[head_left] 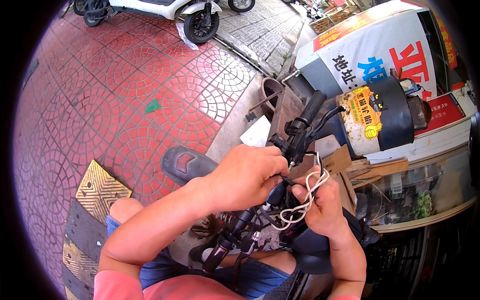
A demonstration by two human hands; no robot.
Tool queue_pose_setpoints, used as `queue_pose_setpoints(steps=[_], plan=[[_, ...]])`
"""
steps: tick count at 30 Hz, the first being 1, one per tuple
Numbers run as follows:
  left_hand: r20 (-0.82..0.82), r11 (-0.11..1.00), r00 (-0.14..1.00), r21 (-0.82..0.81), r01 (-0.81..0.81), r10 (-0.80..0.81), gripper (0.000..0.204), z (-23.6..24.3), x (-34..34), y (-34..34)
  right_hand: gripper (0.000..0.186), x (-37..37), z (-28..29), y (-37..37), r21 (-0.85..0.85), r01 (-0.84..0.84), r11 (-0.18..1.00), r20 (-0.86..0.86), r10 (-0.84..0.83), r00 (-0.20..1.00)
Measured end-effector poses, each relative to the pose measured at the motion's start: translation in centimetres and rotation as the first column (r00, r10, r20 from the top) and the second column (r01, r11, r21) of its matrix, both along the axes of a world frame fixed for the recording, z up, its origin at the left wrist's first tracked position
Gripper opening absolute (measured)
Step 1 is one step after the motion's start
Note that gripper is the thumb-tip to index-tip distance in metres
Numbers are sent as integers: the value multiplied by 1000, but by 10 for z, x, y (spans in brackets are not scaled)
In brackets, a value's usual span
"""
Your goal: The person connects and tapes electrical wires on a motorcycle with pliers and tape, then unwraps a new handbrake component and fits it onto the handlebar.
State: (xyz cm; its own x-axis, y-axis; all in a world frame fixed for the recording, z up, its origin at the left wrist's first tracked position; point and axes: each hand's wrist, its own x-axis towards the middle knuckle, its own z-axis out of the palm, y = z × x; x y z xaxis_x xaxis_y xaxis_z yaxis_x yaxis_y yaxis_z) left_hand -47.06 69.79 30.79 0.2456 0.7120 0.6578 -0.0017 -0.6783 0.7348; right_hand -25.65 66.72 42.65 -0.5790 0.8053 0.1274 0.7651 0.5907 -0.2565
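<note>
Both of my hands meet over the middle of a scooter handlebar, in among its wiring. My left hand (250, 175) is closed, thumb and fingers pinching a thin black wire (287, 180). Opposite it, my right hand (322, 202) pinches the same dark strand close by; its exact end is hidden by the fingers. Loops of white cable (306, 202) hang over the right hand's fingers. More black wires bunch below the hands. One handlebar grip (216, 257) points down toward my lap, the other grip (315, 102) away from me, beside a black brake lever (327, 120).
The black front mudguard (186, 164) juts out left. Beyond the handlebar lie a black cylinder with a sticker (382, 115), a brown bucket (271, 90) and cardboard (337, 159). At right stands a glass display case (425, 192); a yellow-black ramp (102, 182) lies left. A white scooter (160, 7) is parked far off.
</note>
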Motion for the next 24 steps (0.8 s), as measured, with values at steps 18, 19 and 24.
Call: queue_pose_setpoints(steps=[18,19,24], plan=[[85,999,996,44,-1,-3,19,-15,-6,15,10,1,1,5,-56,62,997,-54,-65,996],[88,999,996,47,23,-27,18,-16,-7,15,10,-1,2,4,-68,67,995,-69,-72,995],[80,995,993,45,86,-90,15,-14,-6,10,9,-1,-1,2,-36,32,999,-52,-33,998]])
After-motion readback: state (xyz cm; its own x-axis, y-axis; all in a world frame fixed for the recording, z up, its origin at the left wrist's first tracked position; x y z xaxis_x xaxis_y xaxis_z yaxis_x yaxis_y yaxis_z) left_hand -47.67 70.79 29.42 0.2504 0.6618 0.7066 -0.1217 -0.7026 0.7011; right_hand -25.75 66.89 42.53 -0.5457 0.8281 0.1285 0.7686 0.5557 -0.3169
